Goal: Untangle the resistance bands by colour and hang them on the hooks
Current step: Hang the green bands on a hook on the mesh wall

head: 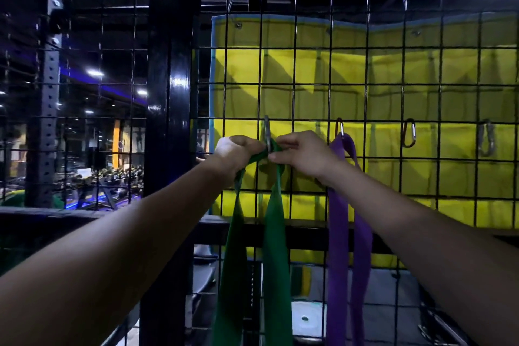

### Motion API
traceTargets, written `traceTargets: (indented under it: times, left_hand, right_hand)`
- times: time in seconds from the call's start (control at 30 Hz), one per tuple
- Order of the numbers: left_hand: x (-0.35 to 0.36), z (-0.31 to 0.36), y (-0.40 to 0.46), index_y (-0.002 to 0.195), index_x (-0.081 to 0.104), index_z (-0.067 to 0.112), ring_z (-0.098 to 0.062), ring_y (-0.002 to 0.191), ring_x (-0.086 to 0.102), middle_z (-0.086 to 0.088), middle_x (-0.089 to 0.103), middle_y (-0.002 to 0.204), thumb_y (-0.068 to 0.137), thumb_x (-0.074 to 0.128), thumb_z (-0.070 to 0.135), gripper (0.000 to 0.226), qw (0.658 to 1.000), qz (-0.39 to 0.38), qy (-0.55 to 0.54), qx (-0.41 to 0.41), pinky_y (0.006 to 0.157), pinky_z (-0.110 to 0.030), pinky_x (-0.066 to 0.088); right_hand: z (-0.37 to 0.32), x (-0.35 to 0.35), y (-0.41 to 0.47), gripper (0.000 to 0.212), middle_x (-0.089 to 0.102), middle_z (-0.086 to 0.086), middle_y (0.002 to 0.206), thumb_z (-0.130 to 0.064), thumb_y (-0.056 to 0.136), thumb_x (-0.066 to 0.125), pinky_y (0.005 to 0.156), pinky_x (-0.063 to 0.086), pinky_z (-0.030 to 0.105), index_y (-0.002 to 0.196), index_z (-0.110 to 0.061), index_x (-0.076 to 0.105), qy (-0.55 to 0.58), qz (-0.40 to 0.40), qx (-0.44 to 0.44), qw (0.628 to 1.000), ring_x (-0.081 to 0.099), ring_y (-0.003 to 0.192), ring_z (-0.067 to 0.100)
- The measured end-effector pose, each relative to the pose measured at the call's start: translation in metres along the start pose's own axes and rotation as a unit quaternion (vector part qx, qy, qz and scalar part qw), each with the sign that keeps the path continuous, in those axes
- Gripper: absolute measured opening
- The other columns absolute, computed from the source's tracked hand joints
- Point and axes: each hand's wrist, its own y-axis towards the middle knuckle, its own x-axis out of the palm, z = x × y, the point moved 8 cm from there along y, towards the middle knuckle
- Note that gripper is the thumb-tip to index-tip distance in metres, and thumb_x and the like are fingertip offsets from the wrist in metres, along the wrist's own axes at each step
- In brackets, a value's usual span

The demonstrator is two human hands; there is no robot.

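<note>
Black wire grid [309,84], both hands, left [234,153] and right [304,154], pinching flat green band [276,222] at metal carabiner [267,135]; purple band [338,222] hanging beside.

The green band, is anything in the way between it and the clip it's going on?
Nothing visible. Both hands, left and right, hold the green band right at the grey carabiner on the wire grid. The purple band hangs apart, on the neighbouring clip.

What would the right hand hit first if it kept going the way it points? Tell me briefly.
The right hand points left toward the grey carabiner on the wire grid. It would probably meet that carabiner and the green band it pinches there first, then the left hand. Depth is unclear.
</note>
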Motion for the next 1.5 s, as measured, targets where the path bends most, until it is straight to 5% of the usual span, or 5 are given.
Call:
traceTargets:
  times: [0.6, 0.73, 1.1, 1.3, 1.5]
  left_hand:
    - [0.022, -0.035, -0.06, 0.137, 0.044, 0.022, -0.002, 0.114, 0.045, 0.006, 0.049, 0.124, 0.083, 0.053, -0.005, 0.06, 0.952, 0.065, 0.072, 0.289, 0.094, -0.004, 0.036]
    - [0.013, -0.07, -0.076, 0.143, 0.032, 0.029, -0.011, 0.126, 0.041, 0.009, 0.039, 0.135, 0.086, 0.052, -0.002, 0.068, 0.967, 0.037, 0.092, 0.234, 0.101, -0.025, 0.038]
    - [0.015, -0.11, -0.121, 0.139, 0.04, 0.018, 0.001, 0.114, 0.046, 0.01, 0.049, 0.123, 0.078, 0.054, -0.011, 0.069, 0.964, 0.061, 0.127, 0.225, 0.087, 0.005, 0.033]
    - [0.018, -0.167, -0.165, 0.11, 0.056, 0.025, -0.015, 0.088, 0.064, 0.005, 0.066, 0.1, 0.083, 0.061, 0.012, 0.031, 0.968, 0.053, 0.218, 0.113, 0.069, -0.033, 0.055]
    - [0.02, -0.21, -0.209, 0.094, 0.063, 0.011, -0.011, 0.077, 0.058, -0.003, 0.066, 0.092, 0.084, 0.063, 0.013, 0.011, 0.964, 0.064, 0.256, 0.026, 0.064, -0.017, 0.042]
  right_hand:
    - [0.012, 0.025, -0.042, 0.074, 0.021, -0.001, 0.157, -0.002, 0.087, 0.056, 0.107, 0.016, 0.012, 0.149, -0.019, 0.019, -0.14, 0.05, -0.1, 0.984, 0.023, 0.144, 0.015]
    - [0.032, 0.044, -0.066, 0.086, 0.007, -0.005, 0.159, -0.002, 0.087, 0.058, 0.107, 0.016, 0.012, 0.15, -0.024, 0.005, -0.093, 0.03, -0.067, 0.993, 0.016, 0.145, 0.012]
    - [0.072, 0.077, -0.127, 0.053, 0.055, 0.006, 0.113, 0.001, 0.077, 0.067, 0.086, 0.052, 0.037, 0.127, -0.007, 0.052, -0.017, 0.168, -0.022, 0.985, 0.054, 0.093, 0.015]
    - [0.121, 0.13, -0.166, 0.033, 0.07, -0.002, 0.091, -0.014, 0.076, 0.072, 0.066, 0.053, 0.032, 0.106, -0.013, 0.059, -0.002, 0.028, 0.065, 0.998, 0.065, 0.082, 0.017]
    - [0.143, 0.138, -0.223, 0.018, 0.052, -0.001, 0.071, -0.016, 0.084, 0.062, 0.057, 0.033, 0.029, 0.077, -0.018, 0.046, -0.1, 0.044, 0.097, 0.989, 0.052, 0.067, 0.026]
